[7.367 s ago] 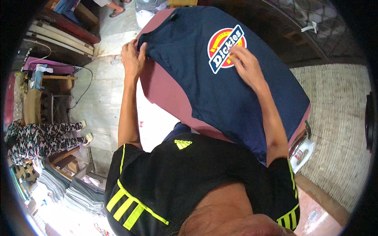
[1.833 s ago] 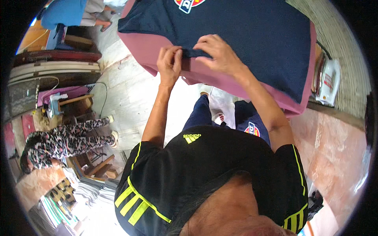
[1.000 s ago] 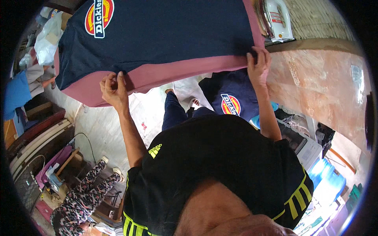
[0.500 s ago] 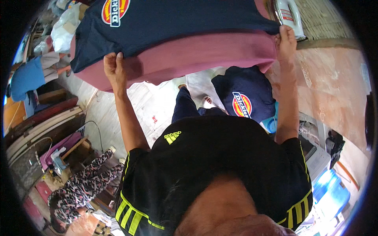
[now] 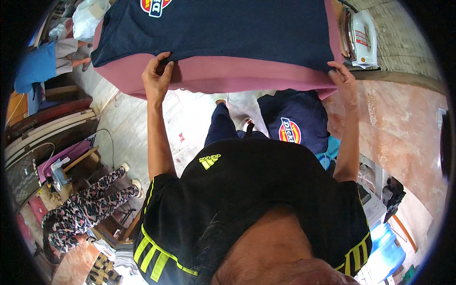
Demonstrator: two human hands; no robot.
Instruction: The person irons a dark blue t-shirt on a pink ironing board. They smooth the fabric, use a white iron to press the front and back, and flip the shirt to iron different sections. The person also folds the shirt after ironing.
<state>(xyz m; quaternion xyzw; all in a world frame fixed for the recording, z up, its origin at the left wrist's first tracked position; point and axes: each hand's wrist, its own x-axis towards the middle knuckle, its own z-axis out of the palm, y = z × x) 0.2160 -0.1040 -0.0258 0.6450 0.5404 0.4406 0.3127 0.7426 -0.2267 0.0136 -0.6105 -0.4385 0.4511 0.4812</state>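
A navy T-shirt (image 5: 237, 33) with a round red-and-yellow badge lies spread on a pink padded ironing board (image 5: 228, 78). My left hand (image 5: 157, 76) pinches the shirt's near hem at its left end, fingers curled over the board's edge. At the shirt's right corner, my right hand (image 5: 343, 78) grips the hem too. The hem runs straight between both hands.
A white-and-red iron (image 5: 362, 33) stands on a shelf at the right of the board. Another navy shirt (image 5: 294, 123) with the same badge lies below the board by my legs. A person in patterned trousers (image 5: 83, 213) sits at lower left near stacked cloth.
My hands moved from the middle of the hem out to its two ends, and the hem now lies stretched along the board's near edge. My view shifted slightly.
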